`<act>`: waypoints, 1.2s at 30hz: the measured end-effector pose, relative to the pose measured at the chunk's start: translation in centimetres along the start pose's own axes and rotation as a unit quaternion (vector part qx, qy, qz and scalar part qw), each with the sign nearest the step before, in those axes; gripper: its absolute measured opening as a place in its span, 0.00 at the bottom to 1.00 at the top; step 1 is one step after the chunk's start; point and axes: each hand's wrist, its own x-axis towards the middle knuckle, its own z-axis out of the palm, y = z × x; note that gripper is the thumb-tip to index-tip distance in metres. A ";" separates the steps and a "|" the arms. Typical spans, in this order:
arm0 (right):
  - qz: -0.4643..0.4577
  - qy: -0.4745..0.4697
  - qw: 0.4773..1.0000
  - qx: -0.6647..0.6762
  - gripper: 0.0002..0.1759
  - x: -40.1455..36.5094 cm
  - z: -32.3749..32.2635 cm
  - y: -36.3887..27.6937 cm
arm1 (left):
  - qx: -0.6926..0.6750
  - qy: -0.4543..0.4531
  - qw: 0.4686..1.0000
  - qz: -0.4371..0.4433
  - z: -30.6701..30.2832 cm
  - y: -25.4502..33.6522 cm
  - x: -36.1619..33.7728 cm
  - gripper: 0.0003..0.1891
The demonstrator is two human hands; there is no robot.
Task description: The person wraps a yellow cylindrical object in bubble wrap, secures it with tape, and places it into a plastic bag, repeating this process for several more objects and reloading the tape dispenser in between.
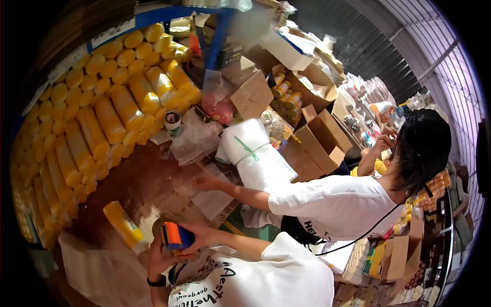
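Observation:
Both my hands are closed around an orange and blue tape dispenser (178,236) at the lower left, just in front of my white shirt. My left hand (157,257), with a black band at the wrist, grips it from the left side. From the right, my right hand (203,238) holds it, fingers partly hidden behind it. Beside the dispenser, a yellow wrapped roll (123,224) lies on the red-brown tabletop (153,176). A sheet of thin translucent plastic (102,273) spreads below that roll, near my left hand.
Many yellow wrapped rolls (110,115) are stacked at the left. A co-worker in a white shirt (332,199) stands at the right, one hand (204,181) over the tabletop. A white bundle (255,153) tied with green string and open cardboard boxes (312,153) stand beyond.

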 end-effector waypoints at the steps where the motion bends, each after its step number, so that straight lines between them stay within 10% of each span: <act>1: -0.006 -0.007 1.000 0.012 0.45 0.2 -0.1 -0.3 | -0.002 -0.005 1.000 -0.001 -0.6 -0.3 -0.1 0.43; 7: -0.047 0.059 0.995 -0.061 0.38 4.0 -1.4 -0.7 | 0.225 0.048 0.973 -0.008 -2.2 2.0 1.8 0.30; 14: -0.077 0.114 0.982 -0.126 0.38 7.8 -2.9 0.4 | -0.067 0.059 0.994 -0.057 -4.2 2.1 5.3 0.25; 20: -0.013 0.309 0.951 -0.003 0.42 10.1 -5.1 4.5 | -0.057 -0.032 0.997 -0.052 -5.4 1.9 6.2 0.28; 23: 0.187 0.315 0.899 -0.238 0.42 10.3 -8.2 8.8 | -0.156 0.024 0.983 -0.097 -4.6 1.4 5.8 0.33; 27: 0.150 0.325 0.815 -0.455 0.44 10.5 -8.7 10.8 | -0.196 0.164 0.961 -0.111 -4.5 1.9 6.6 0.38; 36: 0.129 0.198 0.707 -0.667 0.40 10.8 -7.6 15.0 | -0.219 0.122 0.967 -0.057 -4.5 1.7 6.1 0.36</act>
